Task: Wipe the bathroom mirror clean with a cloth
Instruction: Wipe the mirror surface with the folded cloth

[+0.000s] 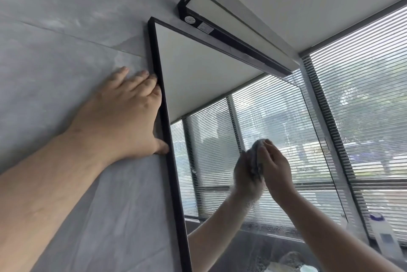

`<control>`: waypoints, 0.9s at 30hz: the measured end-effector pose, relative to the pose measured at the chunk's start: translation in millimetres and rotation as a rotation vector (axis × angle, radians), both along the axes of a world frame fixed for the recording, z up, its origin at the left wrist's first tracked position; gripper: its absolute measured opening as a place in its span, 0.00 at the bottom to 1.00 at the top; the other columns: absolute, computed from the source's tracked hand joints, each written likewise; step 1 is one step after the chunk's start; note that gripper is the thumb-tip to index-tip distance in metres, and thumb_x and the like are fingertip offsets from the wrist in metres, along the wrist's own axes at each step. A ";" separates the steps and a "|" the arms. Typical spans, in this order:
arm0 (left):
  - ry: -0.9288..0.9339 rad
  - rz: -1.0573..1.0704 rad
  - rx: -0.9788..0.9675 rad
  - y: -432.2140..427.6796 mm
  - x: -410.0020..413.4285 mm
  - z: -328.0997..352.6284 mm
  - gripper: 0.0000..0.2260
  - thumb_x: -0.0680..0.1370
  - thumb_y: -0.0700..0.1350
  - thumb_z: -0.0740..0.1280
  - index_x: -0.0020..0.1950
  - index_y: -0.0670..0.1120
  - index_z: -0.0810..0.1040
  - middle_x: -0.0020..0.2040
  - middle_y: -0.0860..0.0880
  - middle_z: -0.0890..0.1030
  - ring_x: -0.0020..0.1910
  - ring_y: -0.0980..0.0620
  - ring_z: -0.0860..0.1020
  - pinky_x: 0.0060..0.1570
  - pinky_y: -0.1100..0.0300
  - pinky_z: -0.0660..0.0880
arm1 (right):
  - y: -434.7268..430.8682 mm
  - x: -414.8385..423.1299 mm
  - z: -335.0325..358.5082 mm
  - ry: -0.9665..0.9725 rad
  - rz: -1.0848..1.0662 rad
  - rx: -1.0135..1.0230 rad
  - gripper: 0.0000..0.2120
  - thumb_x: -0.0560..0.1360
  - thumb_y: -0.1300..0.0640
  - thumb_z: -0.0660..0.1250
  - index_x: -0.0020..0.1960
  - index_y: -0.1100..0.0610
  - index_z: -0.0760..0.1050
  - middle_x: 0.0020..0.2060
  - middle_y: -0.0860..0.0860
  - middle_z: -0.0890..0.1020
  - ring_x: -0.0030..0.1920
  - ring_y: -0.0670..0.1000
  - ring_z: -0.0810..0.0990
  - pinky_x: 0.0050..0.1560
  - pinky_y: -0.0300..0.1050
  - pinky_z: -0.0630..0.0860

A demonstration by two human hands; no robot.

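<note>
On the grey wall: one bathroom mirror (198, 69), rectangular, in a thin black frame (178, 205), seen from below at a steep slant.
Mirror glass: the upper part reflects the pale ceiling cleanly; the lower part reflects slatted blinds and looks hazy, with faint streaks and small specks near the left edge and along the bottom.
Cloth (256, 159): one, grey, bunched into a wad and pressed against the glass in the mirror's lower middle, right of the frame's left side.
Right hand (276, 168): fingers close together, curled over the wad and gripping it; the cloth sits between palm and glass, its top edge showing past the fingertips. The hand's reflection meets it from the left.
Left hand (123, 115): flat on the wall tile (66, 51) just left of the mirror, fingers straight and slightly spread, holding nothing; the fingertips and thumb tip touch the frame's outer edge.
Lamp (231, 22): one long black-cased light bar mounted above the mirror's top edge.
Window blinds (363, 95): horizontal slats, right of the mirror.
Bottle (383, 234): one, white with a blue top, at the lower right.
</note>
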State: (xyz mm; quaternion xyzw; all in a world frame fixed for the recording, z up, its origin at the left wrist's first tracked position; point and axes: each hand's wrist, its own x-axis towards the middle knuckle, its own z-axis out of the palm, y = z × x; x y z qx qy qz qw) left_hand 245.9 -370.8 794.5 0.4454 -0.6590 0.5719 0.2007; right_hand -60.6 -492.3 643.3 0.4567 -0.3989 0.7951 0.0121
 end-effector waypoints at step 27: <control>0.001 -0.077 -0.020 3.5 2.1 -3.0 0.53 0.65 0.75 0.63 0.79 0.42 0.56 0.81 0.45 0.55 0.80 0.48 0.52 0.78 0.49 0.43 | 64.8 124.0 -21.4 0.904 -0.114 -0.437 0.21 0.79 0.57 0.60 0.67 0.66 0.75 0.72 0.59 0.71 0.77 0.56 0.65 0.74 0.58 0.66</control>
